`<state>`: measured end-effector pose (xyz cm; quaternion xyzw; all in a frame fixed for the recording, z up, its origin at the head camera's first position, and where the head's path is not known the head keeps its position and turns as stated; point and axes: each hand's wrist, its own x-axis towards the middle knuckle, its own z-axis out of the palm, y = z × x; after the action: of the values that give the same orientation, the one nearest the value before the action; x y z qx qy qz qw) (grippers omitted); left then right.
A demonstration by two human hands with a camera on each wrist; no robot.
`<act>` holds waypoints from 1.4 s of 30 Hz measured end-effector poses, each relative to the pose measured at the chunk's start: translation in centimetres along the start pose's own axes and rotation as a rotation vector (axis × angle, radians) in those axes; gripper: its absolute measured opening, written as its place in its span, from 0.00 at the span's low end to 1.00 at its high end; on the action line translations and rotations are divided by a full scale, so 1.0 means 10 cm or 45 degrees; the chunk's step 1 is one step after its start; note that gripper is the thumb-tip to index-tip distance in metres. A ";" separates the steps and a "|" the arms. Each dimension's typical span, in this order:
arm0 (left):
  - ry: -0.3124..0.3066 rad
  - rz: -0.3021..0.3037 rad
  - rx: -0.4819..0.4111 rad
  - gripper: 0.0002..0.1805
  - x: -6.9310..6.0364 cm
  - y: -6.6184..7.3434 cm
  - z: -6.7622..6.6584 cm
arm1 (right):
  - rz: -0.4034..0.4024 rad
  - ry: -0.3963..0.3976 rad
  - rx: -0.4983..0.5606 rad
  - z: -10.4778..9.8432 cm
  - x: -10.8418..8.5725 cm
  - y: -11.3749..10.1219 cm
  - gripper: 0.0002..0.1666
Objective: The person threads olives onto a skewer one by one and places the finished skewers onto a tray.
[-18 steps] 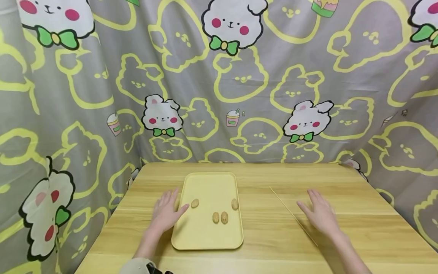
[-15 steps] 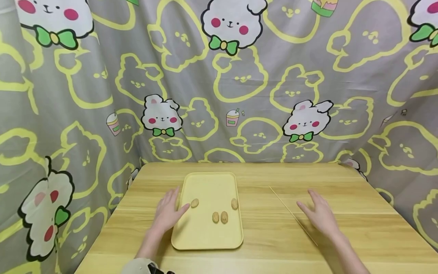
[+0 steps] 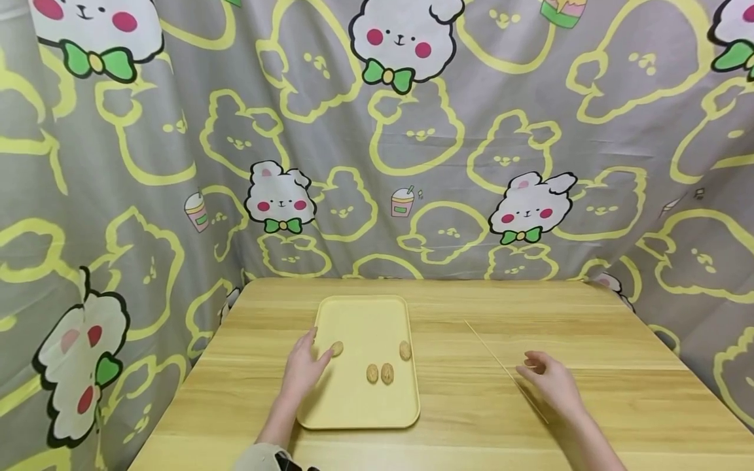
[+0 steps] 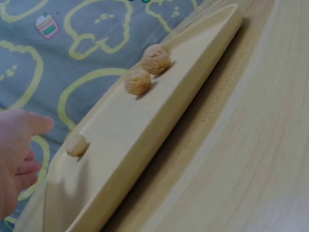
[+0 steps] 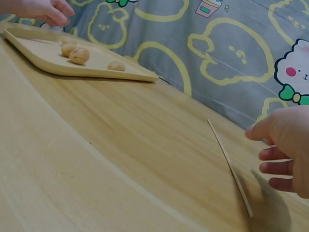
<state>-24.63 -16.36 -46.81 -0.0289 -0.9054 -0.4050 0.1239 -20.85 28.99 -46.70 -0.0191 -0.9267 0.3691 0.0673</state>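
Note:
A yellow tray [image 3: 362, 320] lies on the table with several walnuts on it. One walnut [image 3: 338, 348] is near its left edge, a pair including this walnut [image 3: 387, 373] sits side by side lower down, and another walnut [image 3: 405, 350] is against the right rim. My left hand [image 3: 302, 374] hovers over the tray's left edge, fingers extended, thumb tip close to the left walnut; the left wrist view shows a gap between them. On the right, a thin wooden skewer [image 3: 497, 360] lies slanted on the table. My right hand [image 3: 554, 386] is above the table just right of it, fingers loosely bent, holding nothing.
The wooden table [image 3: 459, 438] ends at a patterned grey curtain [image 3: 412, 255] behind and at the sides. Bare wood separates the tray from the skewer.
My left hand has moved right, further over the tray and toward the left walnut. My right hand has dropped slightly and its fingers have bent more. Tray, walnuts and skewer stay put.

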 end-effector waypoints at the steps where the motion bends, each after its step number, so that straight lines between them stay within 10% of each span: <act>1: 0.007 -0.002 -0.012 0.36 0.01 -0.01 0.02 | 0.009 -0.011 -0.001 0.01 0.00 0.01 0.31; 26: -0.108 -0.101 -0.049 0.28 0.17 0.02 0.27 | 0.005 -0.107 -0.235 0.06 -0.03 0.05 0.10; 42: -0.023 -0.038 0.048 0.16 0.21 -0.03 0.34 | -0.005 -0.089 -0.274 0.07 -0.04 0.06 0.06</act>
<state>-27.35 -14.12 -48.65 -0.0168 -0.9143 -0.3894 0.1100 -20.54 28.90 -47.66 -0.0114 -0.9628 0.2680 0.0334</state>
